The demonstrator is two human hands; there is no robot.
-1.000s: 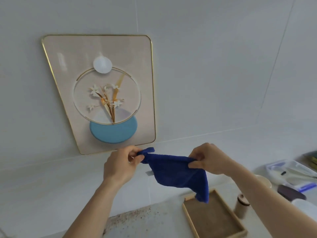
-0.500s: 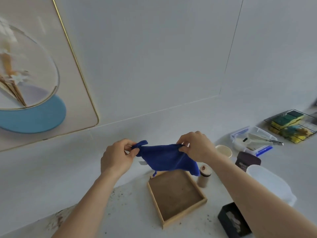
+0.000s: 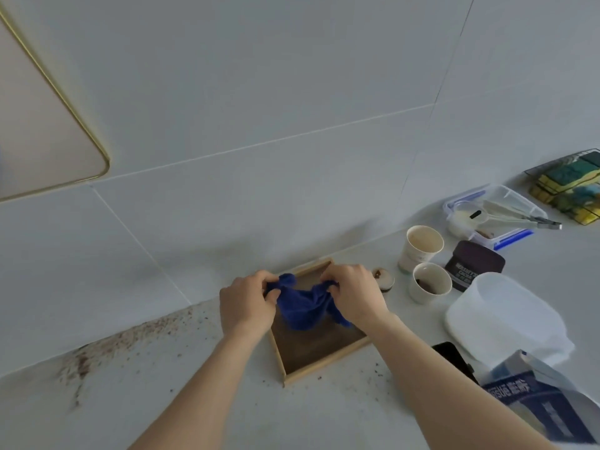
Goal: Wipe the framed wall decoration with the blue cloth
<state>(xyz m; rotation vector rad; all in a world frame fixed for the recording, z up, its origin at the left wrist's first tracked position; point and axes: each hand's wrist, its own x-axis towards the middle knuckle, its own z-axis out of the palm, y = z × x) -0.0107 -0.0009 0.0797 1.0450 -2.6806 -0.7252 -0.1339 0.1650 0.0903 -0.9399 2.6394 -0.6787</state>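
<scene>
The blue cloth (image 3: 303, 306) is bunched up between both hands, just above a wooden tray (image 3: 318, 347) on the counter. My left hand (image 3: 246, 303) grips its left end and my right hand (image 3: 355, 295) grips its right end. Only the lower right corner of the framed wall decoration (image 3: 42, 138) shows, at the far left on the wall, with a thin gold rim and a beige face. Both hands are far below and to the right of it.
Two paper cups (image 3: 420, 248), a small jar (image 3: 383, 279), a dark jar (image 3: 475, 264), a white plastic container (image 3: 500, 316), a clear box with tongs (image 3: 493, 216), sponges in a wire rack (image 3: 571, 186) and a printed bag (image 3: 545, 404) crowd the right. Brown crumbs (image 3: 107, 349) lie at the left.
The view has swung right and down, so the decoration has slid almost out of frame. Both hands have lowered the cloth over the wooden tray and drawn together, crumpling it.
</scene>
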